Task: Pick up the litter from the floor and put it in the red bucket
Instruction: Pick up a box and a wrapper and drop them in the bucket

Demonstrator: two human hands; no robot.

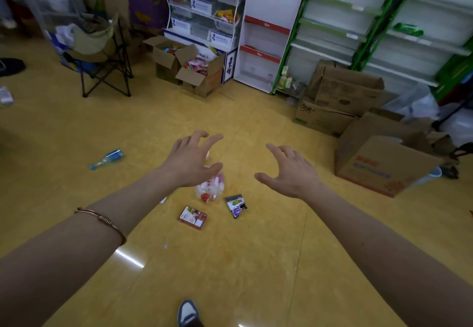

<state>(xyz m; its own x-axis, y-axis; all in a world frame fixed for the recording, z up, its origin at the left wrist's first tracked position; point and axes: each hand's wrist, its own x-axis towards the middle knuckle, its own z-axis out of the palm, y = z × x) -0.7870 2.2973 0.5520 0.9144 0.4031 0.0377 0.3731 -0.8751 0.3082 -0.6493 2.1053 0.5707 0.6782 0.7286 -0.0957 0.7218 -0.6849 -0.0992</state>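
Head view, nearest first: a shoe tip (188, 312) shows at the bottom edge on the yellow floor (230, 262). Both bare forearms reach forward, the left one wearing a copper bangle (102, 220). The left hand (190, 159) and right hand (289, 170) are held apart, fingers spread and lightly bent, holding nothing.

The litter lies on the floor below and between them: a red card packet (192, 217), a dark torn wrapper (236, 205) just beside it, and a crumpled clear plastic piece (211, 188) with pink and red print, partly hidden by the left hand. A blue-labelled bottle (107, 159) lies on its side well to the left.

Farther off are a large cardboard box (378, 165) on the right, a folding chair (102, 58), open cartons of sweets (194, 70) and white shelving (268, 32).
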